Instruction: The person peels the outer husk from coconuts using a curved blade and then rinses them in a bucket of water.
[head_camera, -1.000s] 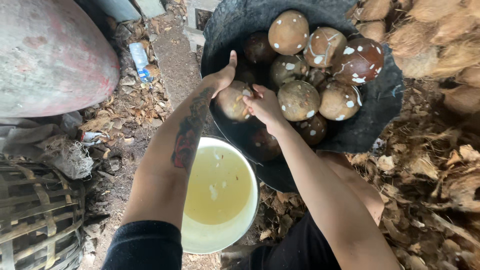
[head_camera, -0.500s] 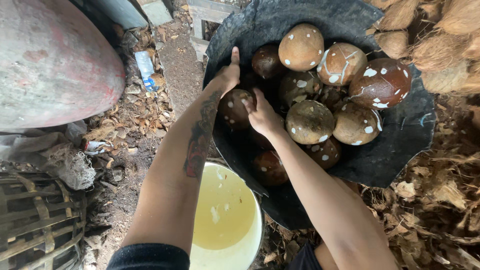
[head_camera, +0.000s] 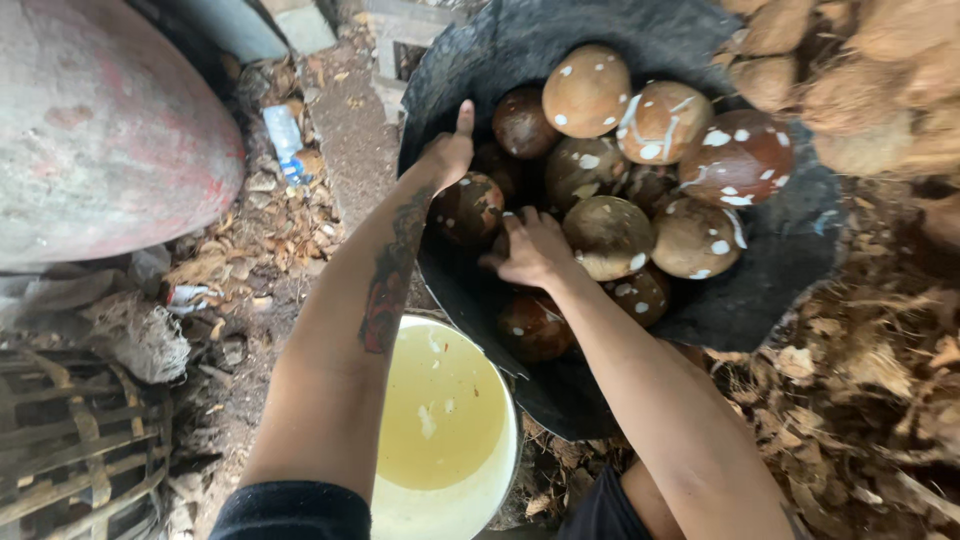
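Head view: both hands (head_camera: 530, 248) seemingly grip coconut (head_camera: 468, 208).

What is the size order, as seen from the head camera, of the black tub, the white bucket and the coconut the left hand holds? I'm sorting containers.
1. Black tub, largest.
2. White bucket, partly cut off by the frame and nearer the camera, so its size is unsure.
3. Coconut under the left hand, smallest.

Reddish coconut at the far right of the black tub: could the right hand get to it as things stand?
Probably yes. The reddish coconut lies uncovered on top of the pile in the black tub; the right hand rests on nearer coconuts, with only other rounded coconuts between, nothing above them.
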